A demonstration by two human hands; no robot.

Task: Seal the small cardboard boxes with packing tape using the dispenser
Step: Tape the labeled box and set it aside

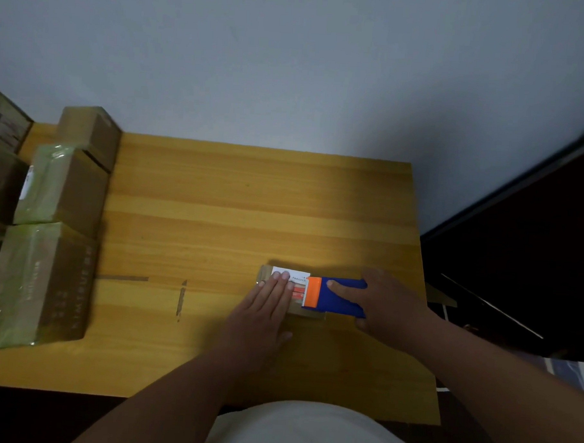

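Observation:
A small cardboard box (297, 278) with a white and red label lies on the wooden table (237, 219), near its front right. My left hand (266, 307) lies flat on the box's left part, fingers straight and pressing down. My right hand (387, 306) grips a blue tape dispenser (339, 298) with an orange cutter end. The index finger lies along the dispenser's top. The orange end sits on the box's right part, just beside my left fingertips. Most of the box is hidden under both hands and the dispenser.
Several larger cardboard boxes (56, 191), some wrapped in greenish tape, stand along the table's left edge. Two strips of tape residue (181, 298) mark the table left of my hands. A dark door (523, 251) stands to the right, a grey wall behind.

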